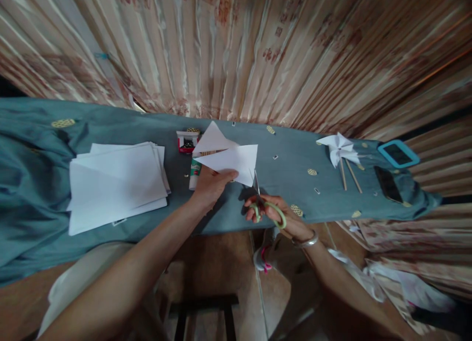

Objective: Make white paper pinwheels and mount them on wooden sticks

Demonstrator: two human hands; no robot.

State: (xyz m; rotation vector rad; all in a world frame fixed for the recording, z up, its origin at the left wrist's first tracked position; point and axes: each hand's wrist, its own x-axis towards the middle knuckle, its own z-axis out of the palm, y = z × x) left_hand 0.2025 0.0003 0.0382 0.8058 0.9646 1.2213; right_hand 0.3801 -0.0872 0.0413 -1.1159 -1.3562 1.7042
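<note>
My left hand (213, 182) grips a white sheet of paper (236, 160) that has a slit cut in from its left side. The thumb lies on top and the other fingers are hidden beneath. In my right hand (271, 209) is a pair of scissors (275, 214) with pale green handles, fingers through the loops. Their blades point away from me and meet the paper's lower right corner. Behind the paper, a green and white package (194, 171) is partly covered. A small red and white box (187, 141) with dark bits inside stands open just left of the paper.
To the left lies a stack of white paper (118, 183) on the teal cloth (287, 183). A white paper pinwheel (339, 149) and wooden sticks (348, 176) lie at the right, near a dark phone (388, 183) and a blue-framed device (398, 154). Curtains (236, 50) hang along the far edge.
</note>
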